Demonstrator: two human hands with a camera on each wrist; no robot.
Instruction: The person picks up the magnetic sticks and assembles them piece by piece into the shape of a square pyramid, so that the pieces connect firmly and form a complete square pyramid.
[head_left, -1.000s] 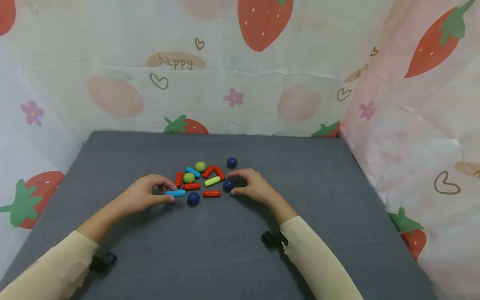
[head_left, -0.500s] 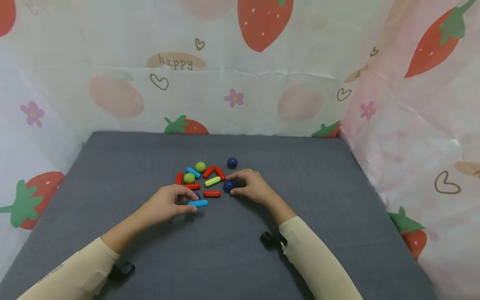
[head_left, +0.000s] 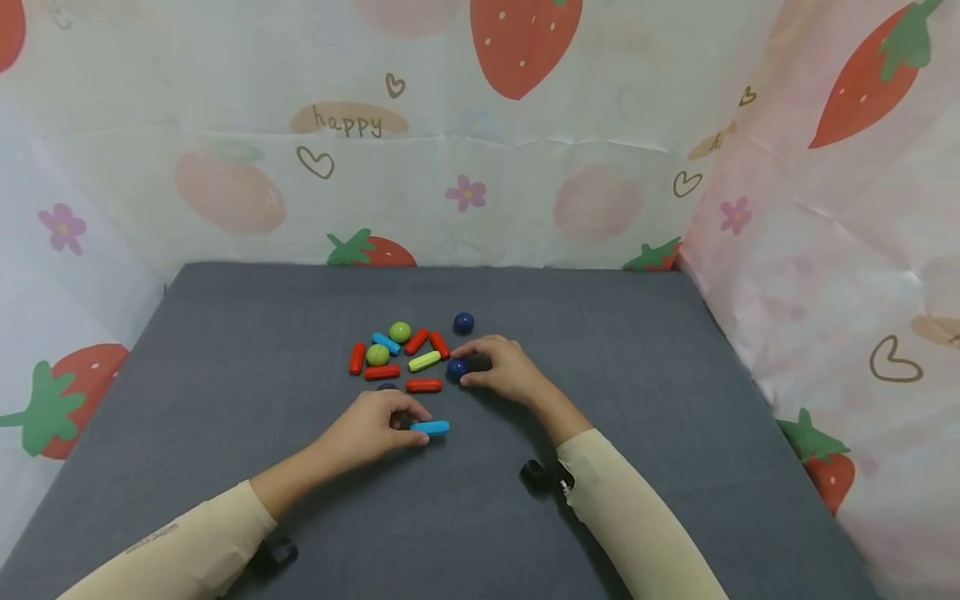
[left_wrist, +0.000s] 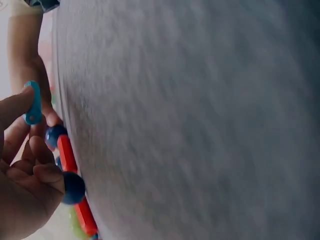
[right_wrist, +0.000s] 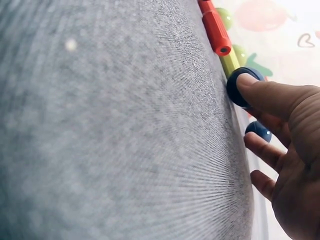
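Observation:
My left hand pinches a light blue stick-shaped bead between thumb and fingers, above the cloth in front of the group. In the left wrist view the light blue bead shows a small hole in its end. My right hand pinches a dark blue ball at the group's right side, the thumb resting on the ball in the right wrist view. Another dark blue ball lies partly hidden behind my left hand. A red stick bead lies between the hands.
Several red sticks, a yellow-green stick, two green balls and another light blue stick lie grouped on the grey cloth. One more dark blue ball sits behind my right hand. A strawberry-print curtain borders the table.
My left hand has carried the light blue bead rightward and nearer to me, from the group's left side to its front. My right hand stays almost still at the dark blue ball.

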